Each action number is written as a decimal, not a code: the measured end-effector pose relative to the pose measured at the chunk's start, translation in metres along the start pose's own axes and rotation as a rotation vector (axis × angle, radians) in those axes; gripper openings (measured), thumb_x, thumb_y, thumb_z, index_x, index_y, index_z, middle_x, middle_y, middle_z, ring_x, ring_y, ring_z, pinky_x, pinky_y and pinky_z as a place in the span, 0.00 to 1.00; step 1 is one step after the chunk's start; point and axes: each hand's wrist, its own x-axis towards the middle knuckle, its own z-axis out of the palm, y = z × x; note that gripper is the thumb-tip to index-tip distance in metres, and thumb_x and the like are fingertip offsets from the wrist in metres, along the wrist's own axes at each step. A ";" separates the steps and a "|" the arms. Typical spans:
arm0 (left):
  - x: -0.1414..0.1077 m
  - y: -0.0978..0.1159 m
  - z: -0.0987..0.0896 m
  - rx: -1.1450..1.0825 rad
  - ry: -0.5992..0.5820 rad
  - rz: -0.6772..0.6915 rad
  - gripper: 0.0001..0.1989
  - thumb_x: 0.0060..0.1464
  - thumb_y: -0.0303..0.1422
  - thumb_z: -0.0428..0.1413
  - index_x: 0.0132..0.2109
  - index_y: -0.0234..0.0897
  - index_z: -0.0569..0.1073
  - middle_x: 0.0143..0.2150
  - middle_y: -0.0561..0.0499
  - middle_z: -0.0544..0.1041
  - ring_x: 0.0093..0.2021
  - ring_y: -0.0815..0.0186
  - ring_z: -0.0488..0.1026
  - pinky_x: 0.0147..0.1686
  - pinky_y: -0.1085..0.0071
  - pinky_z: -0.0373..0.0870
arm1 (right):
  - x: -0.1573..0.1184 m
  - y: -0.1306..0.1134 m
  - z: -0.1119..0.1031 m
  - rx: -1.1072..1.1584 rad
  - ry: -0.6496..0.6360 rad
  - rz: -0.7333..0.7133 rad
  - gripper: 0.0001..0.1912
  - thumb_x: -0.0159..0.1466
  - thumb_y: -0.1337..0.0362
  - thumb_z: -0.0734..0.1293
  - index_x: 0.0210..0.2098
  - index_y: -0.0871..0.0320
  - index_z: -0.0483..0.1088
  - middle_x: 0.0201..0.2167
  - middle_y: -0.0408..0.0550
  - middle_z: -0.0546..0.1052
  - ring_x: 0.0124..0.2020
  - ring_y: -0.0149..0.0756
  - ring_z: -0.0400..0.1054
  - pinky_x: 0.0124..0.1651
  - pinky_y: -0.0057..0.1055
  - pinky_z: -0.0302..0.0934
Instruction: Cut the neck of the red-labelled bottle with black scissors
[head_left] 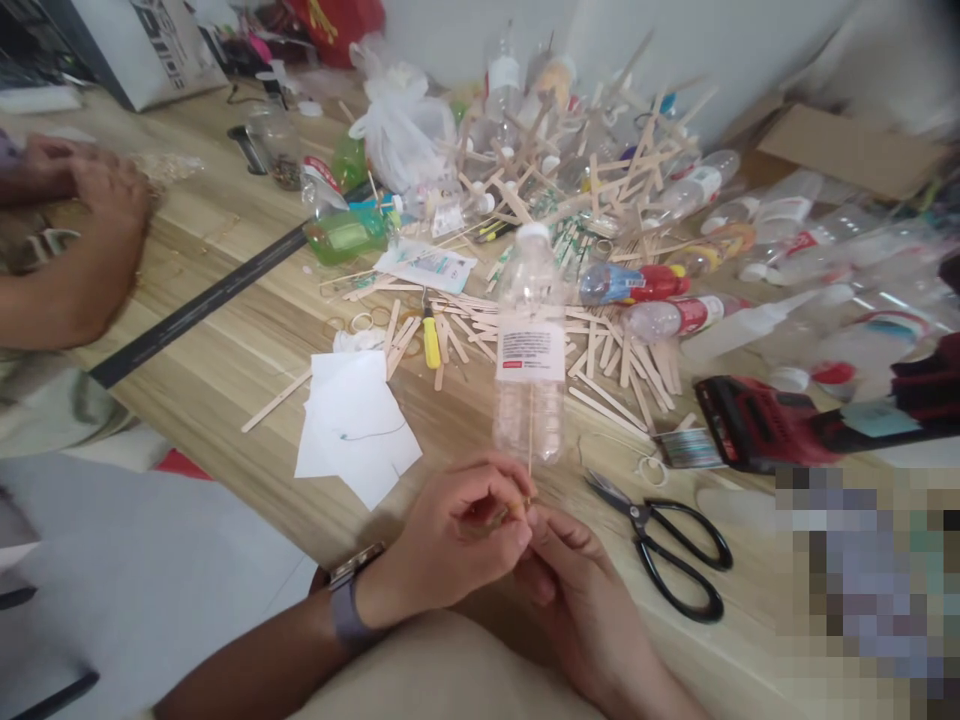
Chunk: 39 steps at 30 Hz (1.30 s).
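Observation:
My left hand (469,530), with a watch on its wrist, pinches the lower end of a thin wooden stick (530,440) that points upward. My right hand (581,580) is closed too, its thumb and fingertips meeting the left ones at the same spot. A small yellowish bit shows between the fingertips, too small to name. Just beyond the hands stands an upright clear plastic bottle (530,395) with a white cap and a label; the stick overlaps it in view. Black-handled scissors (637,515) lie to the right, blades apart.
White paper pieces (352,420) lie left of the bottle. Behind are a yellow-handled screwdriver (430,340), piled craft sticks (472,315) and several plastic bottles. A red and black power tool (750,420) lies right. At far left, another person's hands (105,200) are at the table.

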 end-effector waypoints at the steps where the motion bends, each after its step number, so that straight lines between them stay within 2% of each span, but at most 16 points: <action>1: 0.000 -0.002 0.001 -0.039 0.009 -0.006 0.06 0.54 0.30 0.56 0.30 0.37 0.69 0.37 0.51 0.72 0.30 0.71 0.64 0.30 0.73 0.60 | 0.000 0.001 0.000 0.032 -0.002 0.007 0.23 0.51 0.51 0.78 0.18 0.60 0.68 0.15 0.36 0.57 0.18 0.22 0.42 0.21 0.24 0.39; 6: -0.002 -0.010 0.006 -0.254 0.090 -0.110 0.09 0.52 0.34 0.57 0.28 0.37 0.65 0.37 0.51 0.68 0.31 0.71 0.65 0.30 0.74 0.62 | -0.001 0.004 0.001 0.159 0.000 0.012 0.19 0.49 0.55 0.79 0.20 0.60 0.70 0.18 0.37 0.61 0.17 0.20 0.41 0.20 0.22 0.39; 9: -0.002 -0.009 0.009 -0.344 0.076 -0.152 0.09 0.52 0.34 0.57 0.29 0.38 0.65 0.31 0.54 0.69 0.29 0.71 0.67 0.30 0.73 0.65 | -0.001 0.006 0.000 0.197 -0.046 0.007 0.19 0.50 0.56 0.79 0.19 0.60 0.70 0.17 0.36 0.59 0.17 0.20 0.39 0.20 0.22 0.39; 12: 0.000 -0.002 0.011 -0.226 0.067 -0.224 0.04 0.52 0.32 0.57 0.31 0.38 0.69 0.27 0.54 0.71 0.27 0.70 0.69 0.29 0.73 0.65 | -0.001 0.008 0.000 0.215 -0.067 -0.003 0.20 0.50 0.55 0.79 0.18 0.60 0.68 0.16 0.35 0.58 0.17 0.20 0.39 0.19 0.22 0.39; 16: 0.001 0.004 0.016 0.005 0.201 -0.293 0.03 0.52 0.28 0.54 0.31 0.38 0.70 0.25 0.56 0.72 0.25 0.70 0.68 0.26 0.74 0.63 | -0.001 0.011 -0.001 0.223 -0.038 0.035 0.20 0.49 0.54 0.80 0.20 0.60 0.69 0.17 0.36 0.61 0.17 0.20 0.39 0.19 0.22 0.38; 18: 0.001 0.006 0.017 0.191 0.276 -0.218 0.05 0.52 0.26 0.53 0.30 0.39 0.69 0.25 0.56 0.72 0.26 0.71 0.67 0.27 0.74 0.62 | 0.000 0.013 -0.001 0.241 -0.037 0.055 0.20 0.48 0.55 0.80 0.20 0.60 0.69 0.18 0.36 0.61 0.17 0.20 0.39 0.19 0.21 0.38; 20: -0.001 0.008 0.016 0.341 0.270 -0.118 0.06 0.53 0.25 0.52 0.30 0.39 0.69 0.26 0.56 0.73 0.27 0.71 0.67 0.28 0.74 0.61 | 0.000 0.014 -0.001 0.269 -0.044 0.057 0.22 0.48 0.56 0.80 0.18 0.60 0.66 0.17 0.36 0.59 0.17 0.20 0.39 0.19 0.21 0.38; 25: -0.001 0.016 0.005 0.491 0.097 -0.041 0.02 0.54 0.27 0.54 0.34 0.39 0.70 0.30 0.55 0.72 0.29 0.70 0.67 0.30 0.73 0.62 | 0.001 0.013 -0.003 0.310 -0.090 0.046 0.21 0.51 0.56 0.79 0.18 0.59 0.66 0.15 0.33 0.53 0.18 0.22 0.38 0.19 0.20 0.39; 32: 0.007 0.023 -0.005 0.820 -0.073 0.284 0.10 0.55 0.22 0.50 0.29 0.36 0.72 0.31 0.50 0.71 0.35 0.66 0.67 0.35 0.71 0.64 | 0.002 0.012 -0.004 0.328 -0.065 0.071 0.18 0.49 0.58 0.80 0.21 0.60 0.69 0.18 0.34 0.56 0.18 0.21 0.38 0.19 0.19 0.39; 35: 0.003 0.021 -0.001 0.956 -0.081 0.307 0.12 0.60 0.24 0.47 0.33 0.35 0.74 0.34 0.48 0.71 0.34 0.65 0.67 0.36 0.69 0.65 | 0.003 0.011 -0.003 0.362 -0.065 0.087 0.16 0.49 0.58 0.80 0.22 0.60 0.71 0.17 0.34 0.55 0.18 0.21 0.38 0.18 0.18 0.40; 39: -0.007 0.013 0.008 1.026 -0.070 0.283 0.13 0.64 0.27 0.44 0.46 0.33 0.74 0.39 0.45 0.73 0.38 0.63 0.68 0.39 0.68 0.67 | 0.003 0.009 -0.002 0.390 -0.063 0.077 0.15 0.50 0.58 0.80 0.22 0.60 0.73 0.18 0.35 0.58 0.18 0.20 0.39 0.18 0.18 0.42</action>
